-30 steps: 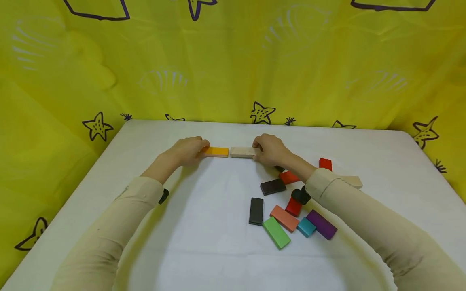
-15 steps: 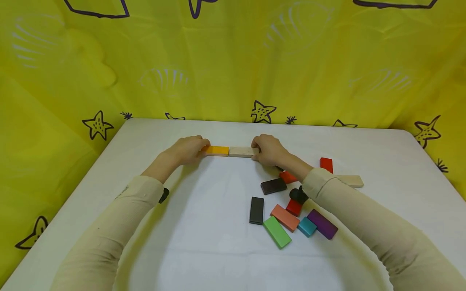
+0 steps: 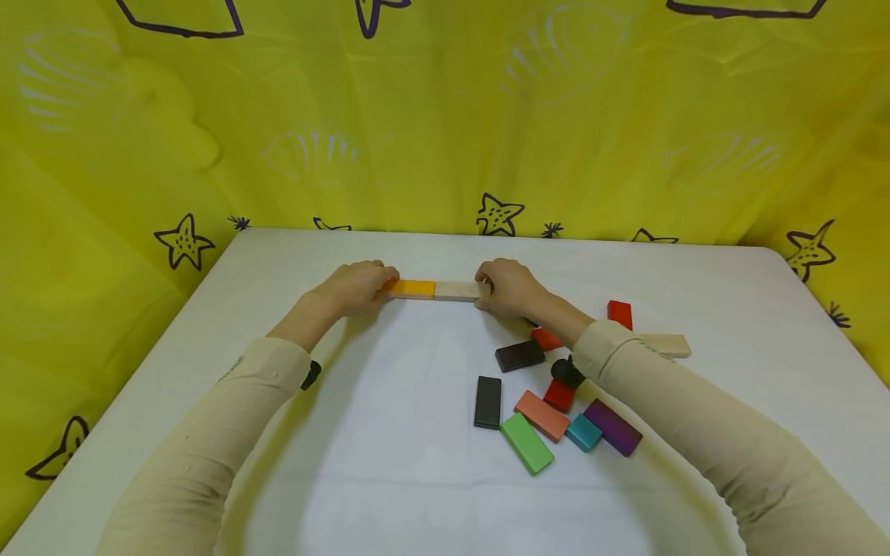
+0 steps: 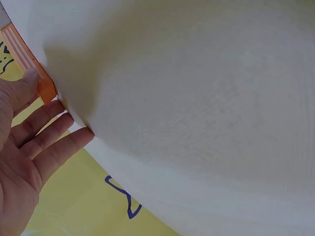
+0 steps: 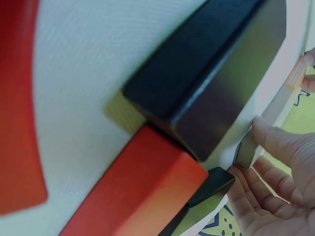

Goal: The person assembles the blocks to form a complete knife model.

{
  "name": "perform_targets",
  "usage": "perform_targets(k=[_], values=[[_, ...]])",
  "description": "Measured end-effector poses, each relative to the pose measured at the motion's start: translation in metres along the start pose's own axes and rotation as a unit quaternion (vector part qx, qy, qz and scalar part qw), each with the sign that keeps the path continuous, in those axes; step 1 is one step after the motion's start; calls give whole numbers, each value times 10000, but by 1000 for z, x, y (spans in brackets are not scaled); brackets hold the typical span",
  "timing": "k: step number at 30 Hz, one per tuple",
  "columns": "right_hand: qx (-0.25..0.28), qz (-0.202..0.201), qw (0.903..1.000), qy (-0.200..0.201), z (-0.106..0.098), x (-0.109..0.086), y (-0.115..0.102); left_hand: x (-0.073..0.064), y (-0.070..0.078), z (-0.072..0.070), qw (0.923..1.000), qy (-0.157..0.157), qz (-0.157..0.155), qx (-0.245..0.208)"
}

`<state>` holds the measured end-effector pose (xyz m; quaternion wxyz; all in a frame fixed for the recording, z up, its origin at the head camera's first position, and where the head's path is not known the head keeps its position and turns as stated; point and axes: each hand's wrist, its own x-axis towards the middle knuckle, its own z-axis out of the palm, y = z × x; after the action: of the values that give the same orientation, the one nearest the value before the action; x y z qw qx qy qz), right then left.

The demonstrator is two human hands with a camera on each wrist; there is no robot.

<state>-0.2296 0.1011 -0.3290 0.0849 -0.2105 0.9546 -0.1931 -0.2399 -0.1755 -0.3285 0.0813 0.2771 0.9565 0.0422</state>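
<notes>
Toward the back of the table, my left hand (image 3: 358, 287) pinches the outer end of a flat orange block (image 3: 415, 289). In the left wrist view the thumb lies on that orange block (image 4: 24, 56), with the other fingers spread toward the cloth. My right hand (image 3: 511, 288) holds the right end of a plain wooden block (image 3: 455, 290) between thumb and fingers. The two blocks lie end to end in one straight row, their inner ends meeting. In the right wrist view the thumb presses the near end of the wooden block (image 5: 247, 148).
Right of centre lie loose blocks: black (image 3: 488, 402), another black (image 3: 520, 355), green (image 3: 528, 443), salmon (image 3: 542, 415), teal (image 3: 584, 432), purple (image 3: 613, 427) and red (image 3: 619, 314). A second plain block (image 3: 665, 345) is partly behind the right sleeve. A yellow curtain (image 3: 417, 116) hangs behind the white table.
A narrow gap between the orange and wooden blocks has closed. My right hand has shifted slightly left with the wooden block; the left hand has stayed in place.
</notes>
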Motion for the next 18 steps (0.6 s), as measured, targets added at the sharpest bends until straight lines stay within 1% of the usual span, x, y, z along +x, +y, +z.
perform_targets(k=[3, 6, 13, 18], values=[[67, 64, 9999, -126, -4, -2, 1, 0, 0, 0, 10000, 1, 16, 24], [171, 126, 9997, -156, -6, -6, 5, 0, 0, 1, 10000, 2, 55, 32], [444, 164, 9988, 95, -14, -21, 19, 0, 0, 1, 10000, -1, 74, 36], [667, 153, 9975, 148, -20, -35, 25, 0, 0, 0, 9999, 3, 93, 49]])
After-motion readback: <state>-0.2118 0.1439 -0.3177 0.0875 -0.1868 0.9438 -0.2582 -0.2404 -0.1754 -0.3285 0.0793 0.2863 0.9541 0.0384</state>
